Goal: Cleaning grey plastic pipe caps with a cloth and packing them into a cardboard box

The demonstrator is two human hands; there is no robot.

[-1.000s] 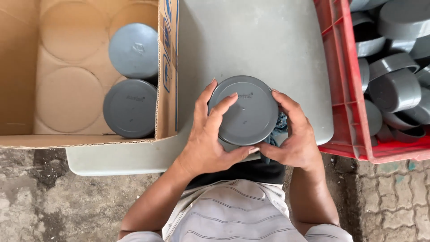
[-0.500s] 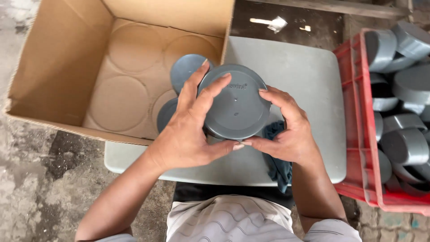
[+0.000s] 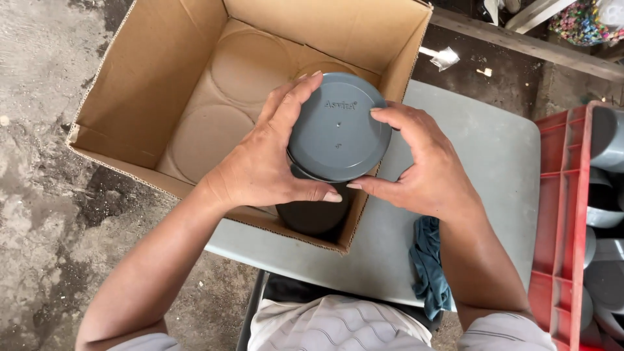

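Note:
Both my hands hold a round grey plastic cap (image 3: 338, 130), flat top up, above the near right corner of an open cardboard box (image 3: 162, 84). My left hand (image 3: 266, 162) wraps its left side, thumb along the front edge. My right hand (image 3: 422, 162) grips its right side with fingertips on the rim. Below the held cap, another dark grey cap (image 3: 312, 214) stands inside the box corner. Round imprints mark the box's bare cardboard floor.
The box rests partly on a grey table (image 3: 474, 156). A red plastic crate (image 3: 565, 247) with several grey caps (image 3: 608, 136) stands at the right. A teal cloth (image 3: 429, 266) hangs at the table's near edge. Rough concrete floor lies to the left.
My hands have carried the grey cap from over the table leftward to above the box corner. The view has shifted so the box now sits in the centre.

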